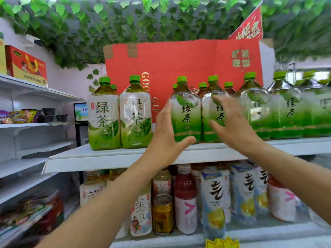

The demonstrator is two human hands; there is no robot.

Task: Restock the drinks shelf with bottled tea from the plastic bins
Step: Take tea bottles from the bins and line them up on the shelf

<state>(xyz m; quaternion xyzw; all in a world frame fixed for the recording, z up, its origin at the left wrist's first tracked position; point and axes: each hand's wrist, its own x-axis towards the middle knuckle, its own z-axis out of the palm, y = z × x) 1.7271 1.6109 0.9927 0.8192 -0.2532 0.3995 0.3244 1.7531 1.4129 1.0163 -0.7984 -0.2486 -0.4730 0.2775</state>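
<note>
Large green-tea bottles with green caps stand in a row on the white top shelf [114, 158]. Two pale-labelled bottles [120, 120] stand at the left, then a gap. My left hand [166, 131] is spread flat against the left side of a green-labelled bottle [187, 113] beside that gap. In front of the neighbouring bottle [213, 111], my right hand [232, 122] has its fingers spread and straight. More green-labelled bottles [286, 111] continue to the right. Neither hand holds anything. No plastic bin is in view.
A red cardboard box [182, 61] stands behind the bottles. The lower shelf holds mixed drinks: tea bottles, a gold can [162, 213], red bottles, blue-and-white bottles. Side shelves at the left carry snacks and a red-and-yellow carton [26, 66]. Fake green leaves hang overhead.
</note>
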